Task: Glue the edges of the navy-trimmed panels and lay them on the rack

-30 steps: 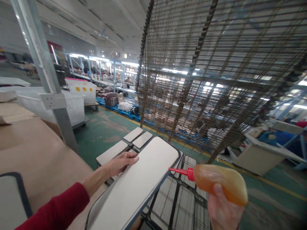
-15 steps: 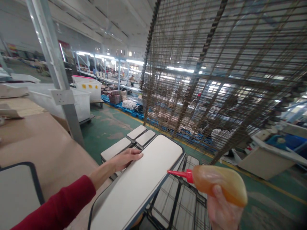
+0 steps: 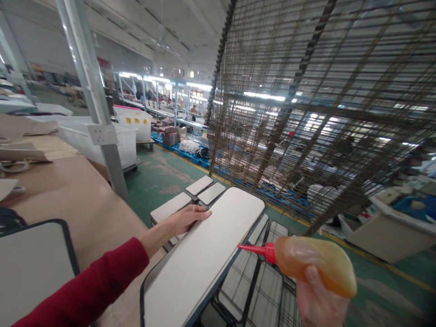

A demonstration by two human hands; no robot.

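A long white panel (image 3: 211,245) with rounded corners and a dark edge lies slanted in front of me. My left hand (image 3: 191,218) grips its left edge, thumb on the white face and fingers partly hidden. In my right hand (image 3: 316,290) is a squeeze bottle (image 3: 313,261) of amber liquid, lying sideways with its red nozzle pointing left. The nozzle tip is at the panel's right edge; whether it touches, I cannot tell. Smaller white dark-edged panels (image 3: 170,208) are beyond and beneath the long one.
A brown worktable (image 3: 98,195) runs along the left, with another dark-edged panel (image 3: 34,263) on it. A metal post (image 3: 111,156) with a socket stands beside it. A large wire rack (image 3: 289,104) leans at the right. White bins (image 3: 136,122) stand behind on the green floor.
The view has swung slightly left, so the surroundings sit further right. The left hand keeps its hold on the panel, and the bottle's nozzle stays at the panel's right edge.
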